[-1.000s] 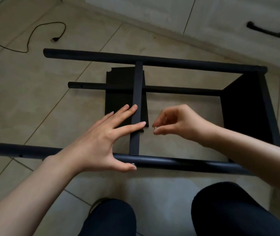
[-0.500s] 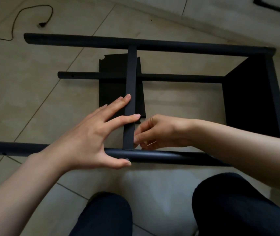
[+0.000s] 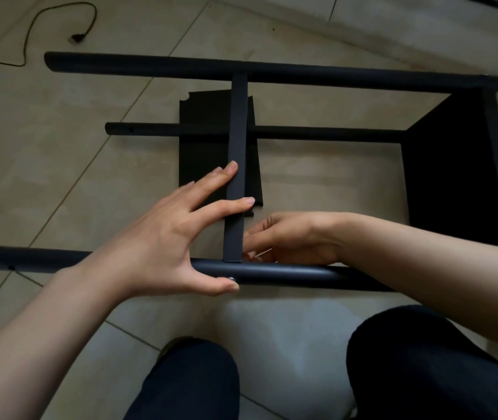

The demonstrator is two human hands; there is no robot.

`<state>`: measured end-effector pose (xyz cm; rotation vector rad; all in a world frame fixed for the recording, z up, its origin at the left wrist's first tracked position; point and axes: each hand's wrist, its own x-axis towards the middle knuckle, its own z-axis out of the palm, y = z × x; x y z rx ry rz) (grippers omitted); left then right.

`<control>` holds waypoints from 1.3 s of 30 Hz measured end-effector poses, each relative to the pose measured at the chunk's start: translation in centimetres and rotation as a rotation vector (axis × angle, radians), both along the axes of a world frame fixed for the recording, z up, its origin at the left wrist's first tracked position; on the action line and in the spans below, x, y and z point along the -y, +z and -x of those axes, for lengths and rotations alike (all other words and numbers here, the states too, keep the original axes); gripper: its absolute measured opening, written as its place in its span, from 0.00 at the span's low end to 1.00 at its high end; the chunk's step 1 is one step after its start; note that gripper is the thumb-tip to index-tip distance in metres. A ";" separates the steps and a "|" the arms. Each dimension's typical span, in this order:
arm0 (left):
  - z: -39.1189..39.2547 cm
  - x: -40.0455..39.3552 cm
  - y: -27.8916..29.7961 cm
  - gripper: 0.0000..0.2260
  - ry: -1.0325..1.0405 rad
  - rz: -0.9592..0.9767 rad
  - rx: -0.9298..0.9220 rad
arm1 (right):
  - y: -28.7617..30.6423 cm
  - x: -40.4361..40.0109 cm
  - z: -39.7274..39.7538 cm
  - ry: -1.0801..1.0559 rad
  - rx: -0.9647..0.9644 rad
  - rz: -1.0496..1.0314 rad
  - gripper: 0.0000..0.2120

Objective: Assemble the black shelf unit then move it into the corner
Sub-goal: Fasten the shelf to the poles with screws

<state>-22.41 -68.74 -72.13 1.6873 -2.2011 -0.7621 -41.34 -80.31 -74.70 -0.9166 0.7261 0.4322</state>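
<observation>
The black shelf unit lies on its side on the tiled floor, its near pole (image 3: 302, 272) right in front of me and its far pole (image 3: 332, 77) beyond. A middle shelf board (image 3: 238, 122) stands on edge between them, and an end shelf (image 3: 453, 177) closes the right side. My left hand (image 3: 163, 237) lays straight fingers across the board, and its thumb presses on a screw head (image 3: 231, 279) in the near pole. Just behind that pole, at the board's joint, my right hand (image 3: 296, 237) pinches a small pale metal piece with curled fingers.
A third pole (image 3: 317, 133) runs lower down, behind the board. A black cable with its plug (image 3: 76, 38) lies on the floor at the far left. Pale cabinet fronts (image 3: 393, 19) stand along the top right. My knees (image 3: 187, 383) are close to the near pole.
My right hand has dropped from beside the board to the joint behind the near pole, still pinching the small metal piece. My left hand has kept its place on the board and pole.
</observation>
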 end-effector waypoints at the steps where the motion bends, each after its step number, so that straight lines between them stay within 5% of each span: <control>1: 0.0 0.0 0.0 0.42 -0.001 -0.005 0.004 | 0.0 0.0 0.1 -0.007 -0.003 -0.027 0.07; 7: 0.1 0.0 0.0 0.43 0.003 -0.016 0.012 | 0.0 0.0 -0.2 0.022 -0.038 -0.020 0.06; 11: 0.1 0.0 0.0 0.43 0.007 -0.020 0.006 | -0.1 -0.1 -0.3 0.078 -0.049 0.058 0.13; 31: 0.1 0.1 -0.3 0.43 0.006 -0.026 -0.002 | -0.7 0.7 0.1 0.112 -0.025 0.085 0.06; 36: 0.1 0.0 -0.3 0.43 0.005 -0.031 -0.008 | -0.9 0.3 0.1 0.130 -0.048 0.023 0.15; 39: 0.1 0.0 -0.3 0.42 0.004 -0.027 -0.019 | -0.9 0.1 -0.3 0.136 -0.023 -0.007 0.09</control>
